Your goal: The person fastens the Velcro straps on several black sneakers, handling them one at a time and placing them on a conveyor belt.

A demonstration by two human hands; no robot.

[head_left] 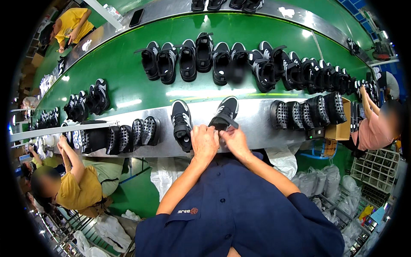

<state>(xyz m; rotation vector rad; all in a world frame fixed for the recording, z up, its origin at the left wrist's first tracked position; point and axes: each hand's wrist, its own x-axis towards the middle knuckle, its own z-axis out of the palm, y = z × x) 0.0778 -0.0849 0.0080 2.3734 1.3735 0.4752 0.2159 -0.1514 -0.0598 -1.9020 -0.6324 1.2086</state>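
Steel counter [257,124] edging green conveyor [128,81]: left hand [204,143] and right hand [233,140] both pinching black-and-white sandal [224,113] strap, second sandal [182,125] just beside.

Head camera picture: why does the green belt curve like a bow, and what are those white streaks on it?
In the head view, the fisheye lens bends the straight green conveyor belt toward the dark round rim; the white streaks are glare from overhead lights. Both the left hand and the right hand on the black-and-white sandal look sharp, while the edges are squeezed and dim.

Brown cardboard box [341,128] right on metal ledge; white plastic bags [317,180] lower right.
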